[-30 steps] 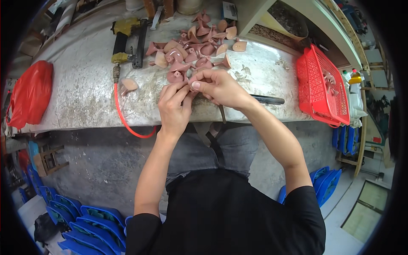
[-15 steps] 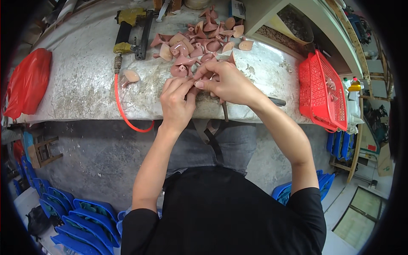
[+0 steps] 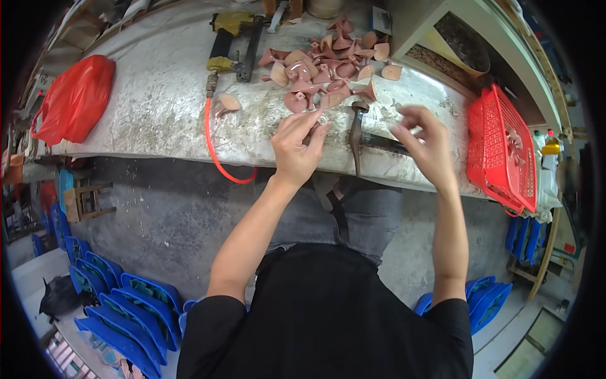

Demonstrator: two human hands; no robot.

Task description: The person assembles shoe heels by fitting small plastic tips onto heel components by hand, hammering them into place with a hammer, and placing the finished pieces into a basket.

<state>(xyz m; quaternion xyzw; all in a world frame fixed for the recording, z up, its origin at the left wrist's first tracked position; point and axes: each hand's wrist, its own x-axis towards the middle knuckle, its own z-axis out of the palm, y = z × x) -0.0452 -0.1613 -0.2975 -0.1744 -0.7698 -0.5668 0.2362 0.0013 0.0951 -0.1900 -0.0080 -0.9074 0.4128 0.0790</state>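
Note:
My left hand (image 3: 297,148) is at the near side of a heap of glossy pink pieces (image 3: 309,66), some with paler flat faces. Its thumb and fingers point forward and come together near the tips; whatever they pinch is too small or hidden to make out. One pink piece (image 3: 334,96) lies just beyond those fingertips. Off to the right, my right hand (image 3: 426,139) is raised, somewhat blurred, its thumb and bent fingers apart with nothing visible between them. Beside it lies a hammer (image 3: 355,136) with a long dark head, its black handle reaching toward this hand.
A yellow-and-black air nail gun (image 3: 230,47) with a red hose (image 3: 210,136) lies left of the heap, near a single piece (image 3: 229,102). A red plastic bag (image 3: 79,98) sits far left. A red basket (image 3: 499,151) stands right, at the bench edge. Blue bins (image 3: 126,316) are below.
My hands have parted: the right moved away rightward, uncovering the hammer, while the left stayed by the heap. The whole view has shifted somewhat.

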